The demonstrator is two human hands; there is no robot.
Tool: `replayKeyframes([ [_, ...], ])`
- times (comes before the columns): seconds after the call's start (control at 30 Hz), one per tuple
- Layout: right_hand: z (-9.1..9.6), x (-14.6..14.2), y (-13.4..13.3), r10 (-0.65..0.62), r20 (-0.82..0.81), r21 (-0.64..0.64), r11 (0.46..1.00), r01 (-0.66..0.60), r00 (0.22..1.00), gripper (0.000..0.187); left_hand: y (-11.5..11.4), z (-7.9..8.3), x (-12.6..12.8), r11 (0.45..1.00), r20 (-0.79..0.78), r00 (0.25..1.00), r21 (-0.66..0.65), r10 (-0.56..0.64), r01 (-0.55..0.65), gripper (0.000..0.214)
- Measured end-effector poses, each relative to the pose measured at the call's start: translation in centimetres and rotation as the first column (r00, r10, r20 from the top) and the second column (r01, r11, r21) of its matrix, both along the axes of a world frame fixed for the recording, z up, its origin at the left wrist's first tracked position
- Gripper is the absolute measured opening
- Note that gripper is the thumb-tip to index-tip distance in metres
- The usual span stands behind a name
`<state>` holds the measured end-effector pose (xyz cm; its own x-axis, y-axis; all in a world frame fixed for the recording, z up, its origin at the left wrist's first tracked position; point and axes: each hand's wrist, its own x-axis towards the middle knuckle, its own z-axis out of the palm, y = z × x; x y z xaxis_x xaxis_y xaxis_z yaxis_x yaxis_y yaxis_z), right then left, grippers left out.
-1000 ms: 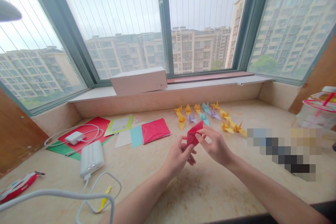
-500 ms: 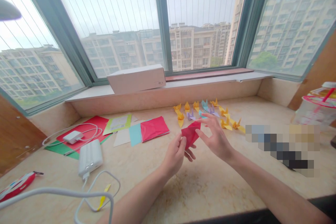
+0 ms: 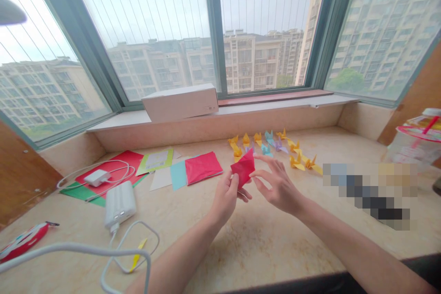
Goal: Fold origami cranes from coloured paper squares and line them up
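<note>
A folded piece of red origami paper [image 3: 243,169] is held up above the tabletop, pointed at its upper right. My left hand [image 3: 225,195] grips its lower left part, thumb in front and the other fingers partly hidden behind. At the right edge of the paper, my right hand [image 3: 275,183] touches it with thumb and index fingertips, the index higher up. Just beyond the hands stand several folded paper cranes, among them a yellow crane [image 3: 296,161] and a blue crane [image 3: 266,149]. To the left lies a stack of red paper sheets [image 3: 204,168].
A white power bank [image 3: 120,203] with cables and a white charger [image 3: 97,177] lie at the left on coloured sheets and stone. A white box [image 3: 181,103] rests on the window sill. At the right stands a plastic cup [image 3: 413,147] with a red straw.
The red paper and both hands have shifted slightly left. The paper has turned so that its point rises at the upper right, and my right fingertips have moved down its right edge.
</note>
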<state>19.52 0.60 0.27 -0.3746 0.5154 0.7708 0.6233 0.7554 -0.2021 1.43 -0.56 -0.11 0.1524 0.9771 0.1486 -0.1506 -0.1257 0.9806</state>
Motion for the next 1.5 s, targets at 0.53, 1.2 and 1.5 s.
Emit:
replayKeyframes([
  [0.53, 0.2, 0.1, 0.1, 0.09, 0.12, 0.055, 0.994, -0.097, 0.989, 0.011, -0.2, -0.2, 0.4, 0.999, 0.008, 1.0, -0.037, 0.022, -0.022, 0.046],
  [1.2, 0.5, 0.0, -0.2, 0.105, 0.181, 0.067, 0.991, -0.119, 0.978, 0.012, -0.5, -0.1, 0.4, 1.0, -0.019, 1.0, 0.013, 0.02, -0.02, 0.048],
  [1.5, 0.3, 0.0, 0.1, 0.205, 0.167, 0.074, 0.973, -0.22, 0.964, 0.017, -1.1, 0.4, 0.6, 0.996, 0.006, 0.996, 0.01, -0.085, 0.085, 0.068],
])
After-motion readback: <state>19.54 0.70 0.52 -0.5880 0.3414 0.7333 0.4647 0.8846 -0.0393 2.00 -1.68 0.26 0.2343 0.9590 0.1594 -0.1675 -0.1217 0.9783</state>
